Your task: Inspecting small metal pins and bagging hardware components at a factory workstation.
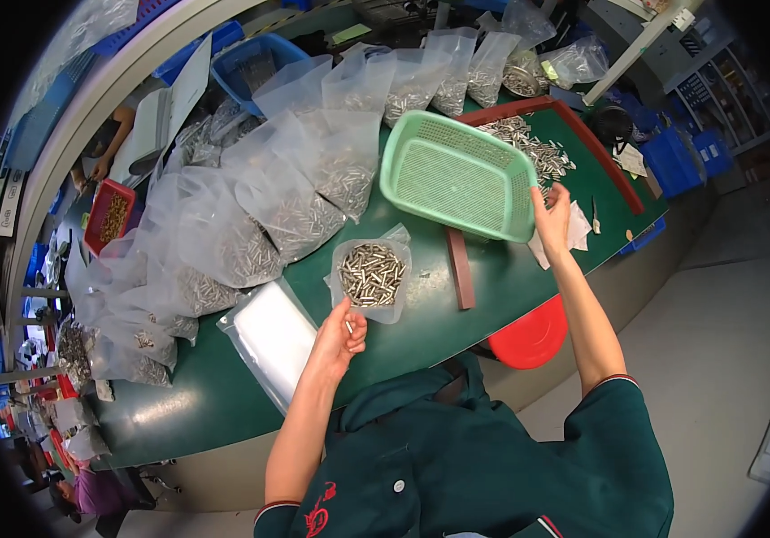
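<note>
My left hand (340, 341) is closed around a small metal pin (350, 328), close to the near edge of a translucent plastic tub (391, 314). Inside the tub lies a heap of short silvery pins (371, 273). Farther right, my right hand (553, 220) is at the right end of a light green mesh basket (458, 184), touching its rim with the fingers apart. The basket holds nothing visible and partly covers a dark red bar (460, 269). Loose metal pins (533, 148) are spread behind it.
Several clear bags of metal pins (291, 215) line the table's left and back. A stack of flat plastic bags (273, 336) lies near the front edge of the green table (187, 408). Dark red bars (604, 166) border the loose pins. A red stool (530, 336) stands below.
</note>
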Demonstrator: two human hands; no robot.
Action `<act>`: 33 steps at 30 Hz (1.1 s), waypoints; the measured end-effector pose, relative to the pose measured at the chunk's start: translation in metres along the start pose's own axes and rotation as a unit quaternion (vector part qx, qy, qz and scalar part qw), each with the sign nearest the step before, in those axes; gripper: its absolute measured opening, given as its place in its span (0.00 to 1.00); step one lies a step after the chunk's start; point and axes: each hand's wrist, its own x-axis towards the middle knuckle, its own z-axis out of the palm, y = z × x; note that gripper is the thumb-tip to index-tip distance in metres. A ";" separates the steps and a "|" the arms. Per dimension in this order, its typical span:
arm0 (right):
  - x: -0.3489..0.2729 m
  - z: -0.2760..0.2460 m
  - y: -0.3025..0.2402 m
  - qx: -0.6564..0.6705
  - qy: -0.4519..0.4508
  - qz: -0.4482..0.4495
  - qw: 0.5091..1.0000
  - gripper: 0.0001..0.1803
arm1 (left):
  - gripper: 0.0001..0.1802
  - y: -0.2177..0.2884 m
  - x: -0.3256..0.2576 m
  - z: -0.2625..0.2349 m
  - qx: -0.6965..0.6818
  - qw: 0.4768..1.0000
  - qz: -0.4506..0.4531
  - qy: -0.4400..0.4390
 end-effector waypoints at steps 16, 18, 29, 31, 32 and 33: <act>-0.121 0.043 -0.202 -0.139 -0.425 -0.237 0.862 0.26 | 0.19 0.039 -0.026 0.026 0.683 0.515 0.420 0.304; -0.117 0.045 -0.209 -0.191 -0.476 -0.218 0.830 0.25 | 0.23 0.032 -0.017 0.002 0.683 0.575 0.305 0.331; -0.167 0.037 -0.178 0.094 -0.546 -0.084 0.828 0.25 | 0.17 -0.014 -0.012 -0.067 0.351 0.891 0.276 0.081; -0.172 0.024 -0.187 0.149 -0.550 -0.030 0.821 0.25 | 0.18 -0.002 -0.036 -0.063 0.316 0.905 0.277 0.060; -0.172 0.015 -0.198 0.206 -0.550 0.025 0.809 0.25 | 0.18 0.010 -0.048 -0.052 0.306 0.908 0.280 0.054; -0.174 0.004 -0.215 0.247 -0.549 0.064 0.796 0.25 | 0.18 0.021 -0.062 -0.046 0.299 0.911 0.280 0.050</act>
